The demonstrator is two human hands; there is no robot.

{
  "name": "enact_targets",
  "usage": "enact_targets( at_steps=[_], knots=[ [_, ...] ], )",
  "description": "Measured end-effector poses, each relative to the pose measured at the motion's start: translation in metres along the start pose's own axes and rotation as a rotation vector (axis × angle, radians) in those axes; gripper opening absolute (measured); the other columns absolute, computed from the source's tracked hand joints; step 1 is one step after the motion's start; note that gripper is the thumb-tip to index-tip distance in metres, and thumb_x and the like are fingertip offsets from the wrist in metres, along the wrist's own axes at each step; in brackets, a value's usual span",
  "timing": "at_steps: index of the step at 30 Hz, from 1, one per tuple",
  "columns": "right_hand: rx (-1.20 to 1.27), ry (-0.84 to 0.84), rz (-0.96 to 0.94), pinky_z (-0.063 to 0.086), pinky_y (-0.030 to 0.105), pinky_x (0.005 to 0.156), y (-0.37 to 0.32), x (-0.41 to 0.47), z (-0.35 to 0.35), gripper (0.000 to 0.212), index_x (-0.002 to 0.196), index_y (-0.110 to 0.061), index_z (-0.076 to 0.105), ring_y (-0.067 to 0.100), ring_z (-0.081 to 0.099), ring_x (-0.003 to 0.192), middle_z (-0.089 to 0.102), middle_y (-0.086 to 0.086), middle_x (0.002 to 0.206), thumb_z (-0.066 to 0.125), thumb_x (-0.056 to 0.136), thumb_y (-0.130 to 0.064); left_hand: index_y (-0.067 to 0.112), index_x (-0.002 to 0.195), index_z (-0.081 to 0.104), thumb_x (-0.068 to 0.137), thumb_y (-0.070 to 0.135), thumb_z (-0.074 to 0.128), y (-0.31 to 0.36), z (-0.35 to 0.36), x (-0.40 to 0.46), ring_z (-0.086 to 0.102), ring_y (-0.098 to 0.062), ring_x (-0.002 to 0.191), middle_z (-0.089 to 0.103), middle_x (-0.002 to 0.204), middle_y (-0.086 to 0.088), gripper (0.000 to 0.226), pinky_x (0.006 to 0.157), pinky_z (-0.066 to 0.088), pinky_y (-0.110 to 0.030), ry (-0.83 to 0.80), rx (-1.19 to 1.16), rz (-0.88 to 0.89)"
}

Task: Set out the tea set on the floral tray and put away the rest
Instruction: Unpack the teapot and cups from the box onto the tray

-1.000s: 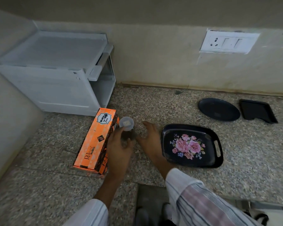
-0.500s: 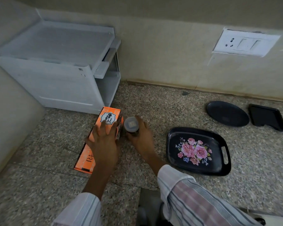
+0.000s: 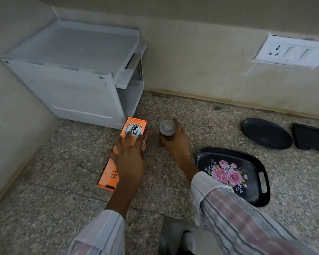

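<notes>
Left hand (image 3: 128,159) open, fingers spread flat on the orange box (image 3: 126,142), not gripping. Right hand (image 3: 174,139) wrapped round the small jar (image 3: 167,130), holding its dark side under the grey lid. Jar upright on the stone floor, just beside the box. Floral tray (image 3: 247,155) near on the right, nothing on it yet. Round black plate (image 3: 266,133) and small black tray (image 3: 310,138) well apart, by the wall. White rack (image 3: 77,74) behind the box.

Could tip the jar if lifted fast, only a side hold. Lid might come loose and spill. Could bump the box while moving across. Sleeve could drag over the floral tray and push it. Box might slide away under a flat hand.
</notes>
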State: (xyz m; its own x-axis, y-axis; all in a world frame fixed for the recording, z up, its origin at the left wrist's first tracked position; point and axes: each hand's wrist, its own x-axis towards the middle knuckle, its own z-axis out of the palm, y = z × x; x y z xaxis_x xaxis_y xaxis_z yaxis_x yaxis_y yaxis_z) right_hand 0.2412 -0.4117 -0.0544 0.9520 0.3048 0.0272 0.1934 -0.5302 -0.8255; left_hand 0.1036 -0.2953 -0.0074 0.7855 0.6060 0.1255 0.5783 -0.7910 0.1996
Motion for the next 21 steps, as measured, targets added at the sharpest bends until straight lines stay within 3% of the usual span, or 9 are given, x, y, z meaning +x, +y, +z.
enact_targets(
  at_steps=[2,5,7,10,12,15,17,21],
  knots=[
    [-0.031,0.087,-0.035,0.041,0.037,0.106,-0.012,-0.011,-0.008,0.091,0.156,-0.027,0.026,0.025,0.043,0.137,0.039,0.004,0.153,0.077,0.082,-0.038,0.028,0.139,0.051,0.087,0.035,0.063,-0.013,-0.009,0.001,0.044,-0.038,0.129,0.043,0.149,-0.01,0.054,0.095,0.042,-0.058,0.08,-0.111,-0.026],
    [-0.031,0.233,-0.189,0.044,0.031,0.102,-0.039,-0.05,-0.006,0.067,0.143,-0.021,0.045,0.018,0.047,0.128,0.048,0.002,0.14,0.073,0.085,-0.038,0.016,0.135,0.055,0.093,0.031,0.055,-0.043,-0.019,0.007,0.059,-0.04,0.11,0.06,0.129,-0.018,0.044,0.087,0.049,-0.048,0.097,-0.317,-0.141],
    [0.078,0.124,-0.191,0.049,0.036,0.101,-0.053,-0.076,0.015,0.052,0.134,-0.022,0.056,0.015,0.052,0.123,0.056,0.0,0.132,0.071,0.087,-0.037,0.01,0.127,0.063,0.097,0.023,0.05,-0.056,-0.016,0.011,0.064,-0.041,0.105,0.068,0.118,-0.021,0.034,0.086,0.05,-0.044,0.031,-0.452,-0.24],
    [0.208,-0.084,-0.041,0.05,0.042,0.1,-0.064,-0.095,0.054,0.067,0.146,-0.03,0.046,0.019,0.054,0.125,0.059,0.001,0.136,0.067,0.083,-0.045,0.009,0.122,0.069,0.097,0.015,0.048,-0.061,-0.014,0.008,0.068,-0.038,0.101,0.072,0.113,-0.02,0.033,0.084,0.05,-0.037,0.008,-0.52,-0.199],
    [0.274,-0.102,0.038,0.052,0.042,0.099,-0.066,-0.1,0.065,0.077,0.149,-0.037,0.038,0.018,0.056,0.125,0.058,0.0,0.138,0.067,0.079,-0.053,0.011,0.121,0.07,0.096,0.012,0.05,-0.062,-0.017,0.002,0.069,-0.033,0.101,0.073,0.112,-0.016,0.033,0.082,0.047,-0.031,0.007,-0.545,-0.143],
    [0.316,-0.073,0.065,0.052,0.041,0.098,-0.056,-0.11,0.065,0.081,0.146,-0.037,0.04,0.016,0.057,0.122,0.058,-0.002,0.135,0.071,0.075,-0.062,0.013,0.121,0.072,0.088,0.024,0.044,-0.061,-0.022,-0.01,0.068,-0.03,0.103,0.073,0.115,-0.012,0.044,0.088,0.048,-0.031,0.006,-0.571,-0.088],
    [0.365,-0.053,0.113,0.052,0.04,0.099,-0.05,-0.116,0.062,0.082,0.144,-0.039,0.041,0.014,0.059,0.122,0.059,-0.005,0.135,0.073,0.074,-0.066,0.014,0.121,0.071,0.089,0.02,0.046,-0.055,-0.024,-0.022,0.067,-0.03,0.104,0.072,0.117,-0.013,0.041,0.09,0.048,-0.032,-0.028,-0.564,-0.047],
    [0.546,-0.142,0.233,0.054,0.033,0.099,-0.036,-0.127,0.051,0.073,0.14,-0.039,0.045,-0.001,0.063,0.115,0.064,-0.019,0.129,0.081,0.078,-0.053,0.017,0.121,0.071,0.09,0.009,0.059,-0.046,-0.021,-0.044,0.067,-0.032,0.103,0.07,0.117,-0.013,0.034,0.089,0.051,-0.037,-0.039,-0.545,0.021]
  ],
)
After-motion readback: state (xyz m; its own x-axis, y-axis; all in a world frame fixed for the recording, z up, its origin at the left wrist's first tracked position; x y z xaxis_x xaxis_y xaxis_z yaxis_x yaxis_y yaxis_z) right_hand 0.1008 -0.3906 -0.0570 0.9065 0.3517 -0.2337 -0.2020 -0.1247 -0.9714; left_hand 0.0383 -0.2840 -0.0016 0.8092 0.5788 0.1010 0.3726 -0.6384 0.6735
